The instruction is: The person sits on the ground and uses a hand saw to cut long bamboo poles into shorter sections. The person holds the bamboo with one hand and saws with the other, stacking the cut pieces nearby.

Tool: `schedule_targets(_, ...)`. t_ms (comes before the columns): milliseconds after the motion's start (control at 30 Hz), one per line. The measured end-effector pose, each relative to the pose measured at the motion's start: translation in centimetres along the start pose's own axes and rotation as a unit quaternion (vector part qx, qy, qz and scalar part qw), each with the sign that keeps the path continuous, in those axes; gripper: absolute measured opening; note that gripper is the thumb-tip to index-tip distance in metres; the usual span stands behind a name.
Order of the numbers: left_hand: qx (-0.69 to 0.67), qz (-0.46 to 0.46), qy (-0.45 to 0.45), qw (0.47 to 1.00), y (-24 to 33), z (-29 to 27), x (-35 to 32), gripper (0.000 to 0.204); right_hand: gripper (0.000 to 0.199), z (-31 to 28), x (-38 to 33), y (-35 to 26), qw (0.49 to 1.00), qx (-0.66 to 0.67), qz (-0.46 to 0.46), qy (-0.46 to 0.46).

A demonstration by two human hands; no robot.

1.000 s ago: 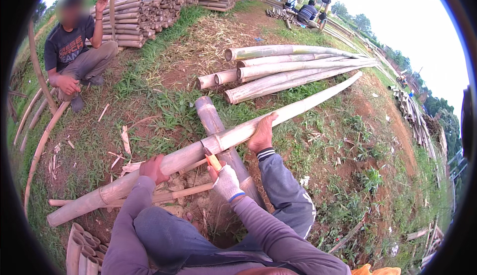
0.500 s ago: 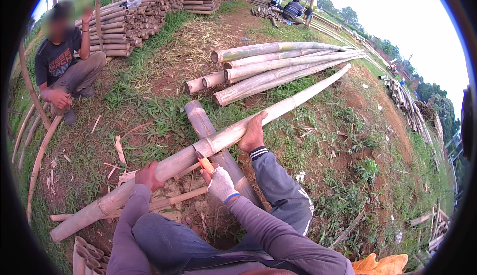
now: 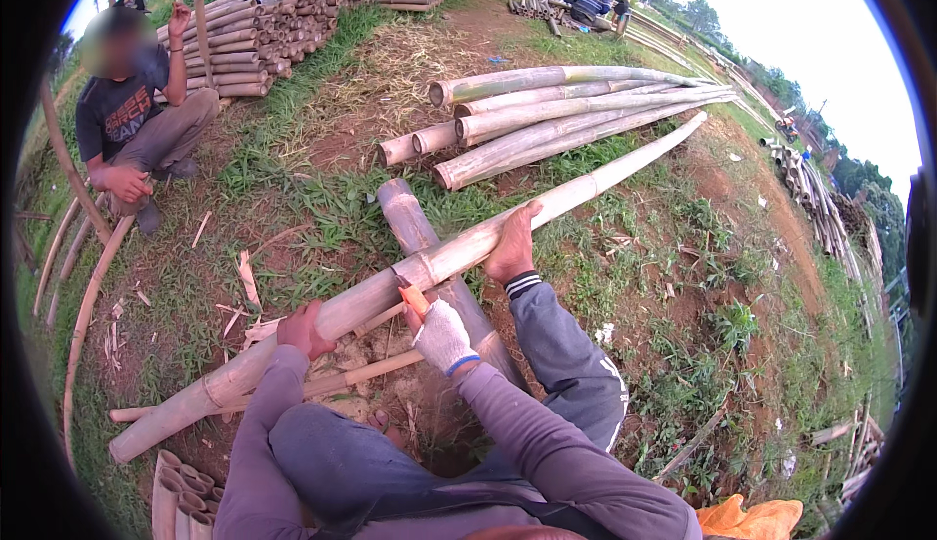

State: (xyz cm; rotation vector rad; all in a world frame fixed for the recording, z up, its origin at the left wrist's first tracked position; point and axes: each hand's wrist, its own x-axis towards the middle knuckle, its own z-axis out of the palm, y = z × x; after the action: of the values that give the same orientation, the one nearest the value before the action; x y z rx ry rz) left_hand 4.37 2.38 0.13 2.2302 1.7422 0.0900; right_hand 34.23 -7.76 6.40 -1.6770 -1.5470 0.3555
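A long, pale bamboo pole (image 3: 351, 308) slants from lower left to upper right in front of me, lying across a darker bamboo log (image 3: 410, 216). My left hand (image 3: 305, 330) is bare and closed round its near side, left of centre. In a whitish knit glove, my right hand (image 3: 444, 335) grips an orange-handled saw (image 3: 416, 300). Its dark, narrow blade meets the pole near a joint and shows only in part. Farther up the pole, my bare right foot (image 3: 511, 245) presses against it.
Several bamboo poles (image 3: 576, 109) lie beyond. Cut bamboo is stacked at the back (image 3: 234, 47), and short tubes (image 3: 181, 491) stand lower left. A person (image 3: 146, 116) squats at the left. A thinner pole (image 3: 342, 380) passes beneath mine. An orange cloth or bag (image 3: 750, 518) lies lower right.
The whole view has shifted slightly, moving the scene right in the picture. Both hands keep their grips, and the saw stays at nearly the same spot on the pole.
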Motion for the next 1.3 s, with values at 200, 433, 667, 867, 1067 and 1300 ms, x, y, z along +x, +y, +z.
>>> schedule_targets(200, 0.003, -0.005, -0.008, 1.000, -1.4, 0.3, 0.2, 0.106, 0.040, 1.6, 0.2, 0.9, 0.999, 0.027, -0.022, 0.012)
schedule_targets(433, -0.017, 0.035, -0.030, 0.999, -0.3, -0.2, 0.7, 0.106, 0.035, -0.1, -0.2, 1.4, 0.992, 0.121, 0.009, -0.029)
schedule_targets(667, -0.012, 0.015, -0.024, 1.000, -1.2, -0.5, -0.7, 0.104, 0.046, 0.7, -1.9, 2.9, 0.983, 0.167, 0.026, -0.075)
schedule_targets(867, -0.002, 0.011, -0.041, 0.999, -1.2, -0.3, -0.5, 0.107, 0.058, 1.4, -3.1, 5.7, 0.972, 0.223, -0.062, -0.040)
schedule_targets(1067, 0.026, 0.012, -0.039, 0.999, -0.1, -1.3, -0.2, 0.107, 0.051, 2.1, -4.0, 4.8, 0.907, 0.400, 0.084, -0.097)
schedule_targets(1300, 0.018, 0.004, -0.082, 0.996, 1.9, -1.5, 1.2, 0.101, 0.043, 1.0, -0.7, 2.9, 0.990, 0.135, -0.030, -0.027)
